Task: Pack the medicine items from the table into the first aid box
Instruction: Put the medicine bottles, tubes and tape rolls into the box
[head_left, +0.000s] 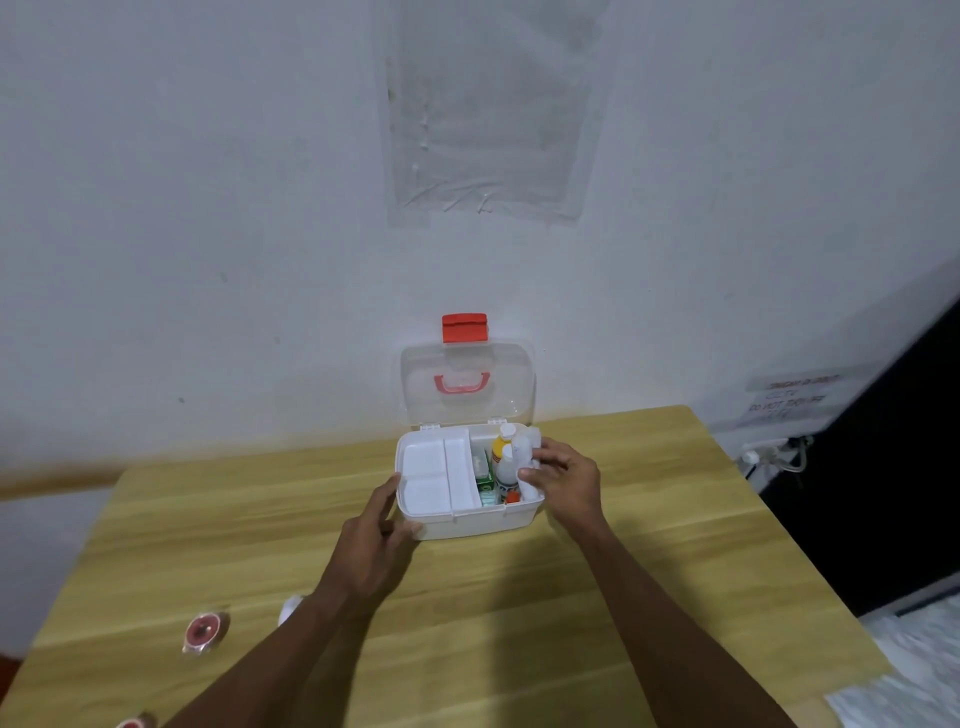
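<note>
Holding white roll (525, 462) upright, right hand (563, 480).

My two bare arms and hands

Both my forearms are uncovered from the bottom edge of the view up to the wrists: no sleeve, cuff, watch, strap or glove shows on either. My left hand (376, 540) and my right hand (569, 480) are bare too, with no rings that I can make out. The fingers are slim and the nails short, though at this size finer detail is too blurred to tell.
</note>
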